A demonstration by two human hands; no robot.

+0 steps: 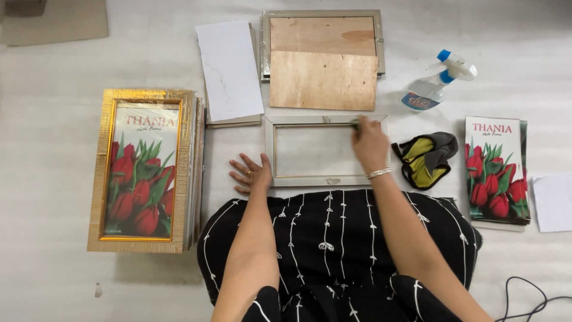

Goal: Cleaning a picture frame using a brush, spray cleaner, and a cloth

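A pale, empty picture frame (280, 121) lies face down on the white surface in front of me, with glass inside. My left hand (252, 173) rests flat with fingers spread at the frame's lower left corner. Over the frame's upper right part, my right hand (369, 143) presses its fingertips on a small dark thing at the top rail; what it is cannot be made out. A bracelet circles that wrist.
A stack of gold frames with tulip prints (143, 170) lies left. White boards (229, 71) and a frame with wooden backing boards (323, 80) lie beyond. Right: a spray bottle (438, 83), a grey-yellow cloth (424, 158), tulip prints (496, 170), white paper (553, 203), a black cable (524, 301).
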